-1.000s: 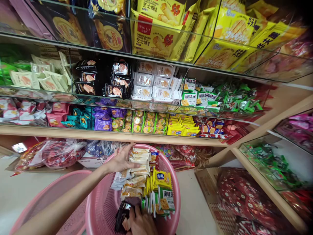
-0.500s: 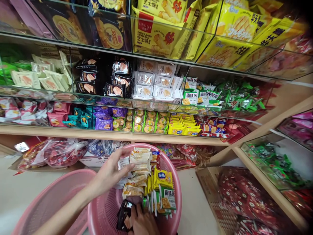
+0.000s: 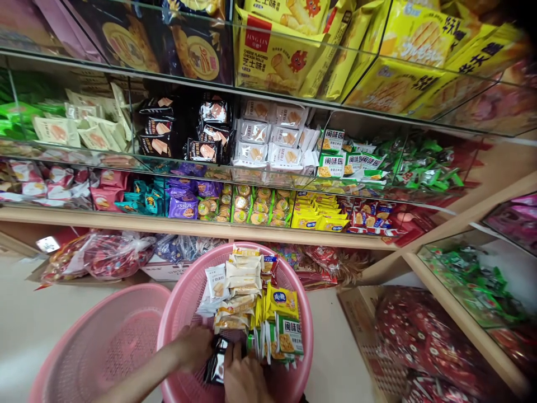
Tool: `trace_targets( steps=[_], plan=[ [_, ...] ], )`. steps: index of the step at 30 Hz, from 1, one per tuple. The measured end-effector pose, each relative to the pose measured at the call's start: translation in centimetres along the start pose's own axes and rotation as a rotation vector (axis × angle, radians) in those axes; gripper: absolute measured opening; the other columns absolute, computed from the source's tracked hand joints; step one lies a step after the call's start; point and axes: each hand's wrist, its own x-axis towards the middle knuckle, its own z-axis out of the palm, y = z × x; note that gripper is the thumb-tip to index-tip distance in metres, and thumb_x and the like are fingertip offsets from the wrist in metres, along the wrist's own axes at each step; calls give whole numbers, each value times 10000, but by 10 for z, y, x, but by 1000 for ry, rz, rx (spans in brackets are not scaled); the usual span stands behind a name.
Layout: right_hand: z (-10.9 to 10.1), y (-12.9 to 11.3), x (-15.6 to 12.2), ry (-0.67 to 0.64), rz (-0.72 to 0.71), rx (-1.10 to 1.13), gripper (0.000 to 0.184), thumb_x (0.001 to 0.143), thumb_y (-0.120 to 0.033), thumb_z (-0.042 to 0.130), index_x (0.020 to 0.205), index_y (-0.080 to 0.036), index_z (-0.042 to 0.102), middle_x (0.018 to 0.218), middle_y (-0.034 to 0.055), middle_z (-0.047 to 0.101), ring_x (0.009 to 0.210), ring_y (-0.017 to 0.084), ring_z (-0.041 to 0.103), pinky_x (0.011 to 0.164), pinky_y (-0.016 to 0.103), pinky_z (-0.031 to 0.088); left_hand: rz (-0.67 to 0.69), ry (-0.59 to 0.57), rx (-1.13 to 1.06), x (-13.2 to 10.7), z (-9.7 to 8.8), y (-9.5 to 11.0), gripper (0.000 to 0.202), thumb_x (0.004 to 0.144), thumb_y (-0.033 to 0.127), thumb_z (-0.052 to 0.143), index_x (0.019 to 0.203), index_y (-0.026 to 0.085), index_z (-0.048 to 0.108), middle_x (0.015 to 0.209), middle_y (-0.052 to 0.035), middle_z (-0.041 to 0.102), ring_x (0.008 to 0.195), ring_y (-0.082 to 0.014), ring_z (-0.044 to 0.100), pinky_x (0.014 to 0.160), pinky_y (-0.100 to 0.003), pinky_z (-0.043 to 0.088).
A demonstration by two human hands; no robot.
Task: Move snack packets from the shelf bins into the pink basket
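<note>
Showing open room inside its left rim, pink basket | right fingers touching black packet, left fingers blurring beside it | grips unclear

Single head cam, above and behind the fingers of the right hand, facing forward and down. Close range: hand cut by bottom edge. Pink basket around the fingers mid-near; shelves beyond them, farther, spanning upper frame.
</note>
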Motion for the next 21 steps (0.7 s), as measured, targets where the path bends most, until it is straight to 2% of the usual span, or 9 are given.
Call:
trace_targets(
  steps=[2, 4, 8, 11, 21],
  plan=[
    [2, -2, 2, 1, 6, -47, 428, 773, -13, 449, 1193, 2, 528, 1077, 315, 601, 774, 307, 675, 658, 437, 549, -4, 10, 66, 5, 6, 0, 370, 734, 255, 391, 919, 98, 671, 1093, -235, 615, 1075, -376, 519, 894, -515, 376],
    [4, -4, 3, 7, 10, -99, 429, 763, 13, 431, 1178, -13, 539, 1055, 296, 617, 724, 292, 680, 636, 430, 551, -4, 6, 109, 8, 9, -2, 410, 749, 244, 361, 986, 89, 658, 1136, -233, 595, 1105, -374, 497, 916, -515, 358],
    [7, -6, 7, 91, 28, -184, 421, 767, 22, 411, 1163, -26, 544, 990, 260, 643, 609, 262, 669, 510, 379, 543, -3, -8, 136, 9, 11, -5, 417, 748, 230, 348, 980, 90, 664, 1098, -222, 621, 1090, -356, 509, 915, -495, 363],
    [7, -5, 9, 135, 10, -210, 385, 778, -9, 447, 1149, -40, 547, 985, 244, 643, 592, 249, 660, 487, 362, 541, -11, -24, 140, 8, 10, -5, 406, 744, 221, 344, 943, 105, 678, 1051, -208, 648, 1087, -351, 514, 915, -504, 358],
    [4, -4, 16, 96, -32, -209, 357, 823, -51, 443, 1171, -31, 522, 958, 271, 636, 597, 261, 659, 447, 348, 520, -18, -49, 157, 5, 1, 0, 400, 777, 225, 310, 898, 141, 682, 1021, -171, 676, 1070, -306, 561, 924, -471, 377]
  ],
)
